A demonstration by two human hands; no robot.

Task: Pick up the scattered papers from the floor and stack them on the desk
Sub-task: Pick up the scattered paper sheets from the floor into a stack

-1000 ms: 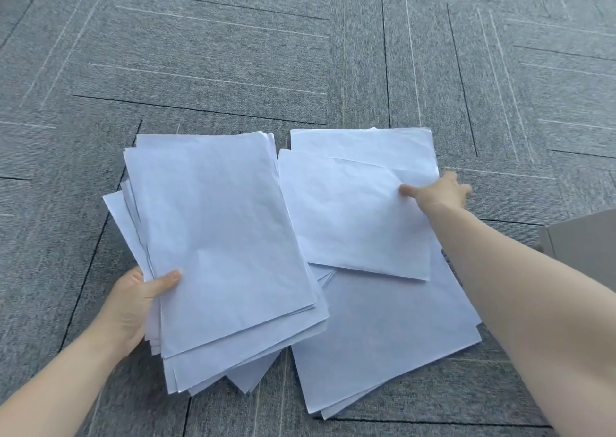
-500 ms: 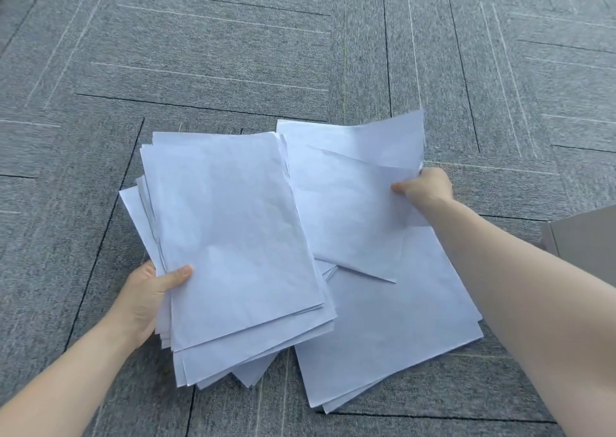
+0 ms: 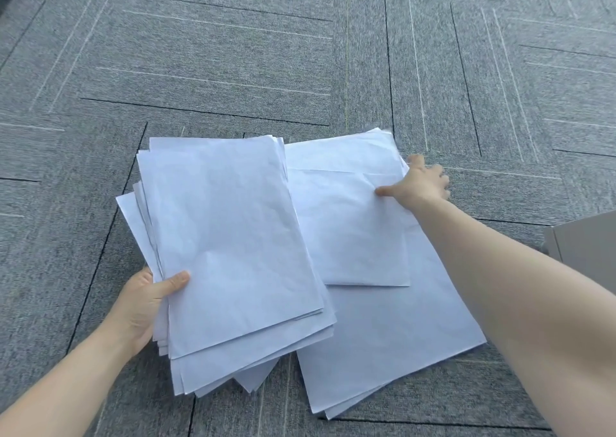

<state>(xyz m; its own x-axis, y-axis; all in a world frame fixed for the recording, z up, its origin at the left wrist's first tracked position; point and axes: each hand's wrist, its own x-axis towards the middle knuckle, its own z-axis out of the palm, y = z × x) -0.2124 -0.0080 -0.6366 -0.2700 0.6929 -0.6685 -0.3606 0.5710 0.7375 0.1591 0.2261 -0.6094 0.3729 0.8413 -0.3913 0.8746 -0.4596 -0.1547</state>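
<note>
Gripping a thick stack of white papers (image 3: 230,253) at its left edge, the left hand (image 3: 143,303) has its thumb clamped on top. To the right, the right hand (image 3: 416,183) pinches the right edge of a top sheet (image 3: 350,230). That sheet lies on more loose papers (image 3: 393,343) spread over the grey carpet floor (image 3: 233,70). A grey box corner (image 3: 586,243) shows at far right

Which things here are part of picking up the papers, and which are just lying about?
Part of the job:
- stack of papers, gripped by the left hand
- loose sheets on the carpet
- top sheet, under the right hand

Just lying about:
- grey box at the right edge
</note>
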